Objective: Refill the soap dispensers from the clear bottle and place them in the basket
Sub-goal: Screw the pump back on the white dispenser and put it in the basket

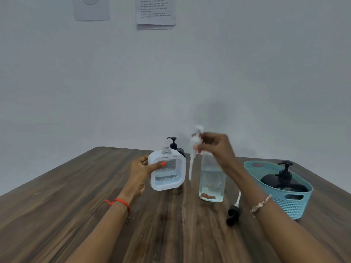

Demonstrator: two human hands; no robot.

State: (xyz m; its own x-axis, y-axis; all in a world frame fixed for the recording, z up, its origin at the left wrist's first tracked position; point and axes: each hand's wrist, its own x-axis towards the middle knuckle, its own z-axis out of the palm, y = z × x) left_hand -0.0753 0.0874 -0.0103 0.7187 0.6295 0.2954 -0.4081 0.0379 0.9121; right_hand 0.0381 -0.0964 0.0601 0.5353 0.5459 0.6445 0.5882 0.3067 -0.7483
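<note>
Our left hand (141, 168) clamps the white square soap dispenser (167, 170), neck open, above the wooden desk (76, 196). Our right hand (214, 147) pinches a blurred white pump (194, 149) over the clear bottle (212, 179). Right: teal basket (296, 205) holding a black dispenser (284, 180); a black pump (234, 213) lies near.

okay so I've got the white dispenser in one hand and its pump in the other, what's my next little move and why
Probably lower the white pump in your right hand so its tube enters the open neck of the white dispenser, which your left hand holds tilted off the table. The dispenser shows some liquid inside and its neck is uncapped, so recapping looks due before it joins the basket.
</note>
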